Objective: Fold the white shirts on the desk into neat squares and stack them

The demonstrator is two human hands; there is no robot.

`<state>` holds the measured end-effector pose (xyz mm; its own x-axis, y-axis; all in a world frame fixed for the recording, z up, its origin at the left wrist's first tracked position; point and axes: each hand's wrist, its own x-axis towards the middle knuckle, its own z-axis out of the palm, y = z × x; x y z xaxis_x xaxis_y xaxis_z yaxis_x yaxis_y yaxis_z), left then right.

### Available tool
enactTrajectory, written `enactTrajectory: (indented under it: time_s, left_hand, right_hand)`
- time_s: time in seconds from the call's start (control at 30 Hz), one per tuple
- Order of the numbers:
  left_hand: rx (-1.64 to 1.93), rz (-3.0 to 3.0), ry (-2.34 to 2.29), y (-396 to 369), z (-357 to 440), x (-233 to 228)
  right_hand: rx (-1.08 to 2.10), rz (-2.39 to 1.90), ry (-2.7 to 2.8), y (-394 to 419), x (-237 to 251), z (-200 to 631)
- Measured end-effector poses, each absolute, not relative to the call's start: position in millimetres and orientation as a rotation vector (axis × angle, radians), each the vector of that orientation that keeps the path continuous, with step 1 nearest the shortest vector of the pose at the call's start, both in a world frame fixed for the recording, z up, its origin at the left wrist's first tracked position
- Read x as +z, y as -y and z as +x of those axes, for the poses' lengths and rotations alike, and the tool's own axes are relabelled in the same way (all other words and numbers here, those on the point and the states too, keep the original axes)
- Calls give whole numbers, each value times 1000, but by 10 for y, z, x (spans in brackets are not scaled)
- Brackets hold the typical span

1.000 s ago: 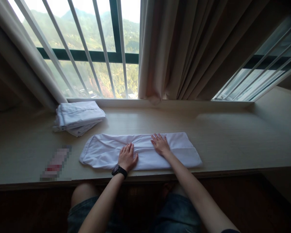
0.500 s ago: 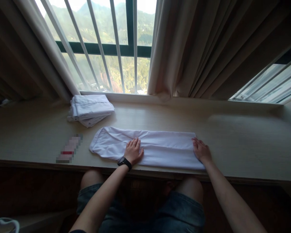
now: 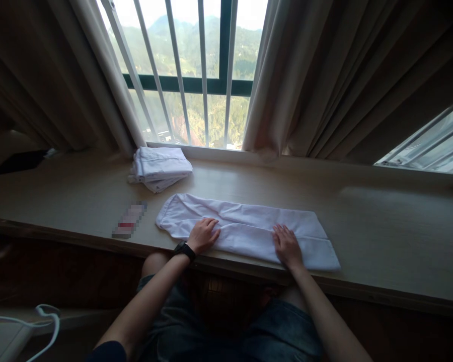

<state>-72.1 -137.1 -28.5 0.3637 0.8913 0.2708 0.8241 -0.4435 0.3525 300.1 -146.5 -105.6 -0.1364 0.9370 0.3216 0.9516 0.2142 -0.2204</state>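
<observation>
A white cloth garment (image 3: pixel 249 221), folded into a long strip, lies flat along the front of the pale wooden desk (image 3: pixel 392 241). Its left end is rounded and creased; the right end is cut straight. On the strip's left half rests my left hand (image 3: pixel 203 235), fingers together but stretched out, a black watch (image 3: pixel 184 250) on the wrist. My right hand (image 3: pixel 288 246) lies flat on the right half, fingers extended, palm down. Neither hand grips the fabric. Behind and to the left sits a stack of folded white cloths (image 3: pixel 161 163).
A blurred-out flat object (image 3: pixel 130 220) lies left of the garment near the front edge. A dark flat item (image 3: pixel 18 162) is at the far left. Grey-brown curtains (image 3: pixel 317 75) hang by the barred window (image 3: pixel 189 75). A white cable (image 3: pixel 55 322) shows at the lower left.
My right hand has moved left from the garment's right end onto its right half. My left hand stays on the left half. The view has shifted slightly to the left.
</observation>
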Motion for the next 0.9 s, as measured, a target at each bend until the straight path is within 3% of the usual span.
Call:
enactTrajectory:
  time_s: [0.3, 0.63, 0.9]
  left_hand:
    - [545, 2256, -1515, 1626, -1750, -276]
    - [273, 2401, -1806, 1596, -1844, -353]
    - [224, 2377, -1939, 1726, -1798, -310]
  right_hand:
    - [-69, -1785, 2090, 1416, -1123, 3063]
    - [-295, -2110, 1885, 1583, -894, 2870]
    - [-140, -2295, 1801, 1506, -980, 2952]
